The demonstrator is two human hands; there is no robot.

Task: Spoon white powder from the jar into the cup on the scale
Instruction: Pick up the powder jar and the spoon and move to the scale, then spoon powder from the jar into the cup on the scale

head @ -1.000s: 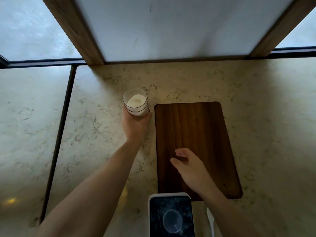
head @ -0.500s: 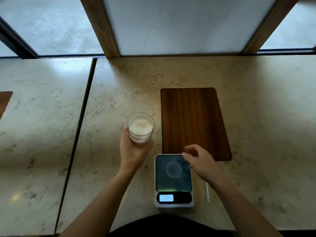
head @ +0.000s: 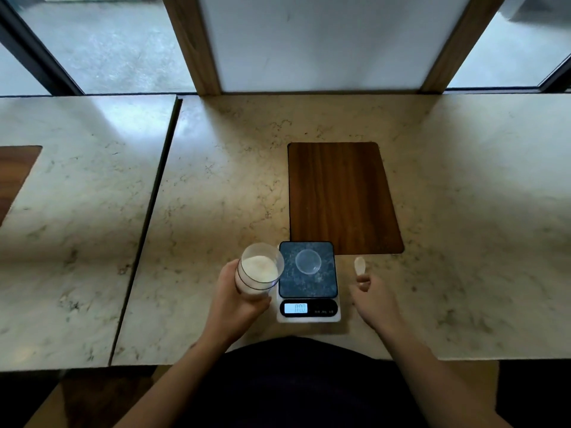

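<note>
On the worktop (head: 216,196), the left hand (head: 234,299) gripped the powder jar (head: 261,270) just left of the scale (head: 309,281) bearing the cup (head: 308,261); right hand (head: 372,299) fingers pinched the spoon (head: 360,266).

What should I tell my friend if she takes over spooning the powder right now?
Left hand: holds the open jar of white powder, tipped toward the scale.
Right hand: holds the small white spoon by its handle, right of the scale; the bowl looks empty.
The clear cup sits on the scale's dark platform, and no powder shows in it. The display is lit, but its digits are too blurry to read.
Done: jar, cup, scale and spoon are ready.
Left: dip the spoon in the jar, carry powder to the cup, repeat as needed.
</note>
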